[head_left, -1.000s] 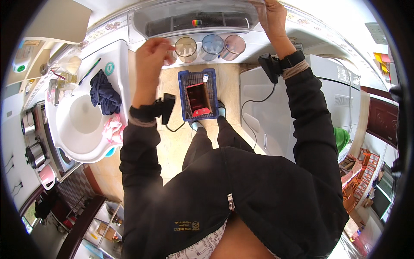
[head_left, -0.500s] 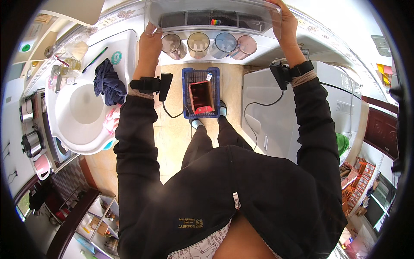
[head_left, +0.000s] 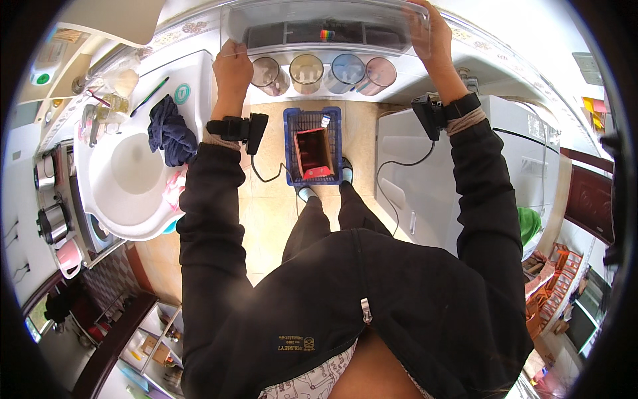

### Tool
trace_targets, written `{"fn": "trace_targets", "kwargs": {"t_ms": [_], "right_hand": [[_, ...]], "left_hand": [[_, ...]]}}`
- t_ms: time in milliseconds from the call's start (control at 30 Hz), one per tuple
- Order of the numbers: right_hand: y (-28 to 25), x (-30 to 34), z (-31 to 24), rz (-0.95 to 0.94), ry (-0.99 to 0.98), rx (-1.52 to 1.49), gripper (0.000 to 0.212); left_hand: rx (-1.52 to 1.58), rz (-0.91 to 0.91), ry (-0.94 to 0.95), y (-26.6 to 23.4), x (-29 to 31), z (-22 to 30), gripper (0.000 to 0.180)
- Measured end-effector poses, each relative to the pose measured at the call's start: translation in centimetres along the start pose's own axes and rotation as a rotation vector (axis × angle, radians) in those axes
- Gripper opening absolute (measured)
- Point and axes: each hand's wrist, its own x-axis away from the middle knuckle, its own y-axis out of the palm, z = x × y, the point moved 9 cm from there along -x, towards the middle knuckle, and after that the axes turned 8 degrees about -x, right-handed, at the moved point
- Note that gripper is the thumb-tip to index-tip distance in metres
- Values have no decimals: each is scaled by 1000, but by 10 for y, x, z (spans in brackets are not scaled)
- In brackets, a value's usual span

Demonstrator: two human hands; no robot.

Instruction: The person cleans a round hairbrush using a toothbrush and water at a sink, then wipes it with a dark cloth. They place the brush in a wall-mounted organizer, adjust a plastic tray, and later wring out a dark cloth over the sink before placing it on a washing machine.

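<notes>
Gripping one clear plastic case [head_left: 372, 46] between them, the two hands sit at its opposite ends: the left hand [head_left: 232, 70] is curled narrow around the lower left corner, and the right hand [head_left: 432, 40] is bent round the right end, some of its fingers showing blurrily through the plastic. The case lies lengthwise between the hands, at the upper edge of the view, with dark panels and one small rainbow-striped patch.

Four cups stand in one row just below the case in the view: a greyish cup [head_left: 270, 74] nearest the left hand, then a yellowish cup [head_left: 306, 73], a blue cup [head_left: 347, 72] and a pinkish cup [head_left: 377, 74]. How they are held up, I cannot tell.

On the pale tiled floor [head_left: 266, 213] sits one blue basket [head_left: 289, 143], in front of the person's two feet, with one open red box [head_left: 319, 172] inside. To the left is a white sink [head_left: 133, 193], with one dark cloth [head_left: 171, 133] and one pink cloth [head_left: 175, 189] at its right side and one green toothbrush [head_left: 149, 97] above them. A grey appliance [head_left: 425, 173] stands on the right, with one green cloth [head_left: 530, 225] beyond it. A patterned border [head_left: 193, 28] runs along the white wall.
</notes>
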Motion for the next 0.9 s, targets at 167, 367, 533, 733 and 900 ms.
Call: {"fn": "trace_targets", "kwargs": {"t_ms": [167,367,533,733,900], "right_hand": [[1,0,-22,21,-241,227,18],[7,-1,-19,-17,-357,287,17],[9,5,-21,-59,-387,368,22],[-14,41,22,-3,188,19,51],[-11,60,40,-72,282,98,29]], "left_hand": [[2,84,24,-7,4,10,22],[-140,86,211,2,-2,8,18],[-134,118,284,5,-2,2,14],[-113,94,322,4,-4,-2,11],[-46,-14,234,13,-9,-15,12]]}}
